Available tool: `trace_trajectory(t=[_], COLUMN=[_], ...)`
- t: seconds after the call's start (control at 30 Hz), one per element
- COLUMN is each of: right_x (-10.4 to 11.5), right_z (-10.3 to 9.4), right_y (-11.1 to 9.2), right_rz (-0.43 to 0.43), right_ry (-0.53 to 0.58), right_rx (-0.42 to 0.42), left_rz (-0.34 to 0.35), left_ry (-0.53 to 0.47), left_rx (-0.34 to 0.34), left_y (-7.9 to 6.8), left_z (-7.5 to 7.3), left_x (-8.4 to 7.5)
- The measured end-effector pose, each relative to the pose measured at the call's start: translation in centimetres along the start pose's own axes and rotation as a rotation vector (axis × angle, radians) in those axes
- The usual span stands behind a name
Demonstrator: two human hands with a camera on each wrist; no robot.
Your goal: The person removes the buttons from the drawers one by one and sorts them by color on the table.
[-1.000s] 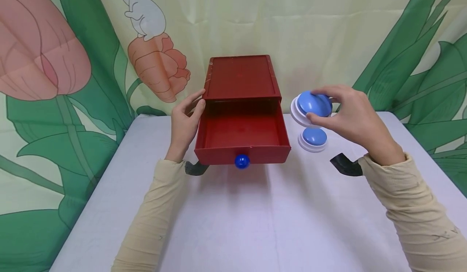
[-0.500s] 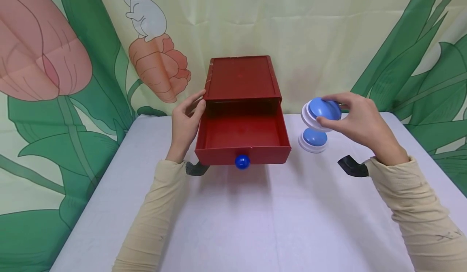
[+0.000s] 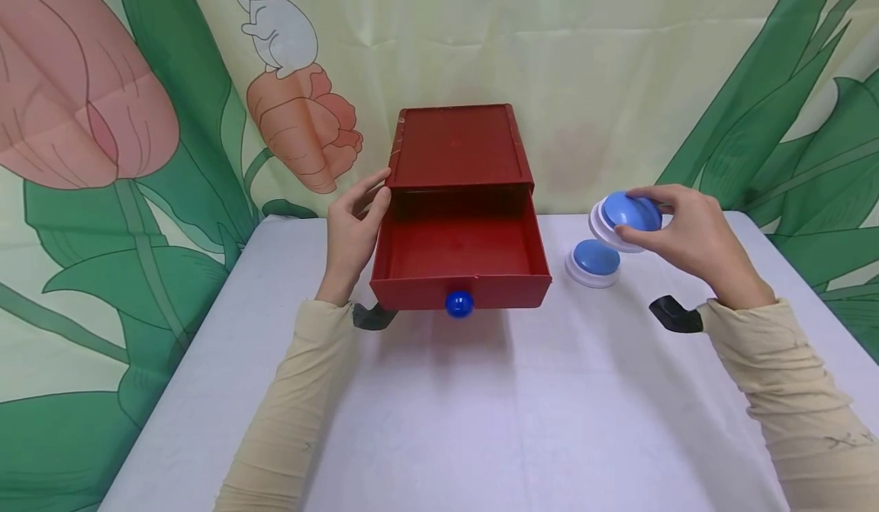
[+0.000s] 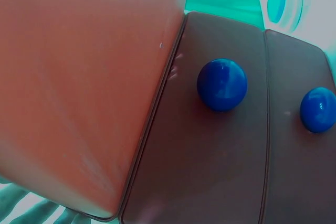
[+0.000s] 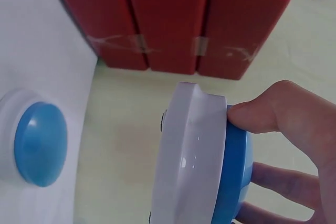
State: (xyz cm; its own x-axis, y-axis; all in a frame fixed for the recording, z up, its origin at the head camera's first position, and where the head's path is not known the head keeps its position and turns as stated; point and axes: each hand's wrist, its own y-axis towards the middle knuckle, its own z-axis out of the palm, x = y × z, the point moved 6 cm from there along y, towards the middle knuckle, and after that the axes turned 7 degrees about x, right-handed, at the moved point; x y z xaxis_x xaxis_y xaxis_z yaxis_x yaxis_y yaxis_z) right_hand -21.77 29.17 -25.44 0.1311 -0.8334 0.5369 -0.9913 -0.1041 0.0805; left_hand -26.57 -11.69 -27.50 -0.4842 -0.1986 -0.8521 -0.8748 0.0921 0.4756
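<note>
A blue-domed push button with a white base is pinched between the thumb and fingers of my right hand, tilted, above the table. In the right wrist view its white base faces the red drawer stack. A matching push button sits on the table just below and left of it. My left hand rests its extended fingers and thumb against the left side of the red drawer cabinet. The top drawer, with a blue knob, is pulled out and has nothing inside.
Lower drawer fronts carry blue knobs in the left wrist view. The cabinet stands at the back of the white-covered table, against a printed curtain. A black strap sticks out by the right cuff.
My right hand has moved right and slightly down with the push button, away from the drawer. The left hand and cabinet stay in place; the head view has shifted a little.
</note>
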Motion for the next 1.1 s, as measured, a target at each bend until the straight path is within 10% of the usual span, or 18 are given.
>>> trace_trajectory(t=[1.1], right_x=[-8.3], right_z=[1.7], right_y=[1.5], right_rz=[0.113], right_ry=[-0.022], right_rx=[-0.033], left_rz=[0.017], left_ry=[-0.016], left_rx=[-0.001], left_y=[0.0], left_z=[0.1], left_x=[-0.1])
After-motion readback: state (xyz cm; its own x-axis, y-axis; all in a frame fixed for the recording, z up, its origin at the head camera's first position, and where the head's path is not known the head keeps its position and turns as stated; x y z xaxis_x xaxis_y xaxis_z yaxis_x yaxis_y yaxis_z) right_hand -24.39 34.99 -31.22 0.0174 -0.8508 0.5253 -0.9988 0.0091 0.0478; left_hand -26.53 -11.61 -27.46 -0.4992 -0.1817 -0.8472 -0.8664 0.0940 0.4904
